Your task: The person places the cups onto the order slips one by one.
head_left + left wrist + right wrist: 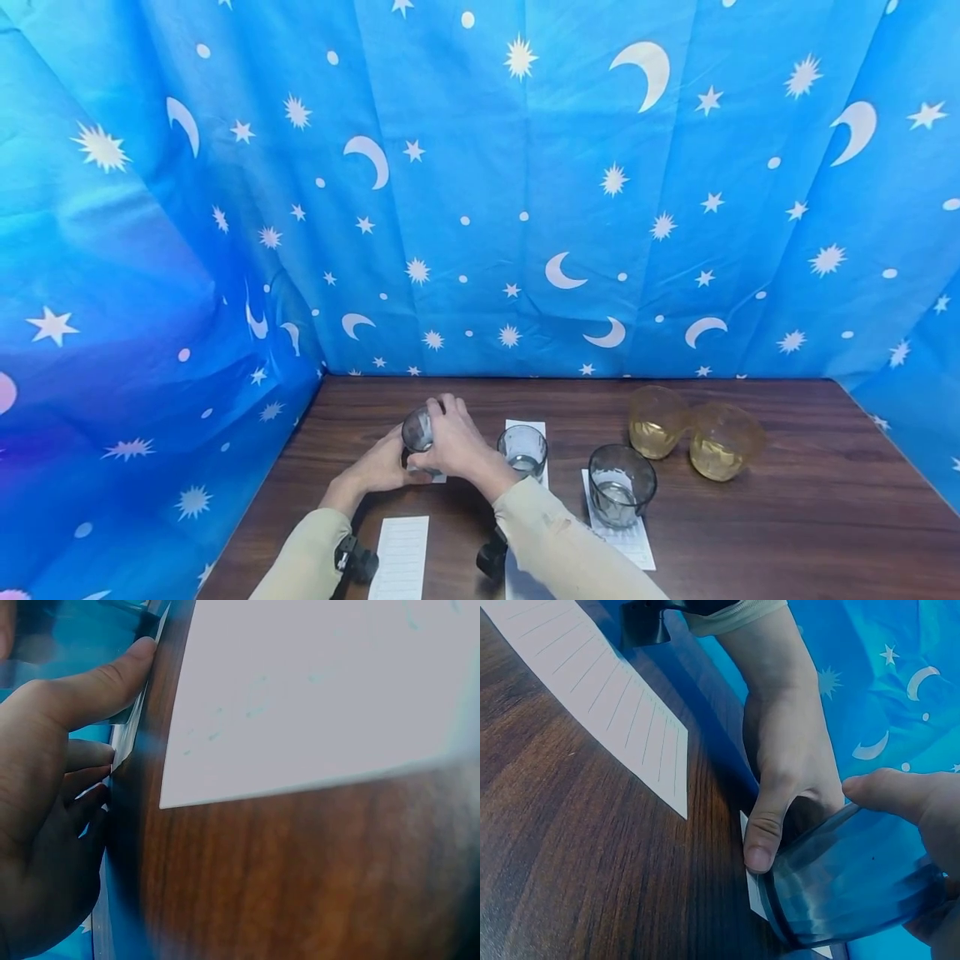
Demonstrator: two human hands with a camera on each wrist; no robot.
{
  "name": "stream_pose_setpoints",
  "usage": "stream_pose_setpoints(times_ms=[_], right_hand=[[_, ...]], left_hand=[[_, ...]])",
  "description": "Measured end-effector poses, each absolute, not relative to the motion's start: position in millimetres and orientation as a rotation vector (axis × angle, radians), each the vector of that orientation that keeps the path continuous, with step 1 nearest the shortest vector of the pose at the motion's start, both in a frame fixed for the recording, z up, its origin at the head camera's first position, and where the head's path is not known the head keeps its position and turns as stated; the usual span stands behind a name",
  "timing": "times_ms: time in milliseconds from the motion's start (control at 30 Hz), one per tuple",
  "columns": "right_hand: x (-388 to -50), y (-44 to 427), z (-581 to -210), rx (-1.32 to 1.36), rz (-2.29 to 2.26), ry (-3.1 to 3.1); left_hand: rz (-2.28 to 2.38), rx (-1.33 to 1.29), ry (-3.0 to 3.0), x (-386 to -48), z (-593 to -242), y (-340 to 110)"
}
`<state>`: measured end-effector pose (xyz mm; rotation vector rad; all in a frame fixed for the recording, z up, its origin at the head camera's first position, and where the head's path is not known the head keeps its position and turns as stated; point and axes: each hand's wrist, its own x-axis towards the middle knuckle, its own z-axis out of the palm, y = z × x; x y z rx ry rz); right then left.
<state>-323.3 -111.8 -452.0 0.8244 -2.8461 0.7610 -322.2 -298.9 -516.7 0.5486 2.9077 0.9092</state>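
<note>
Right hand (455, 440): gripping the held glass (417, 429), fingers reaching over its far side and thumb nearer the wearer.
Left hand (381, 464): also holding that glass, thumb laid against its side close to the lower edge, other fingers around the left.
Held glass: clear grey, between both hands, over the left part of the surface (810, 508); which end is down cannot be told.
Paper below it: a white slip (756, 896) peeks out by the lower end; contact cannot be told.
Middle glass (522, 454): clear grey, standing upright on a white sheet (515, 424), just beyond the right forearm.
Outer glass (621, 492): smoky grey, upright on a lined sheet (633, 546), farther right.
Amber glasses: two, one (651, 437) slightly behind the other (716, 456), close together at the right rear.
Near sheet (401, 554): white and lined, flat between the forearms.
Black wrist devices: one on the left wrist (356, 560), one by the right (492, 557).
Backdrop (480, 167): blue cloth printed with white moons and stars.
</note>
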Motion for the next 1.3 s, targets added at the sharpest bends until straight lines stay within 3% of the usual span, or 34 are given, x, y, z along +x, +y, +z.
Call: stream_pose_setpoints(times_ms=[500, 1300], right_hand=[[-321, -107, -448, 0.838, 0.785, -2.838], [-314, -37, -395, 0.801, 0.897, -2.693]], left_hand=[[0.959, 0.576, 2.882, -321, -515, -299], [0.931, 0.525, 2.961, -310, -501, -304]])
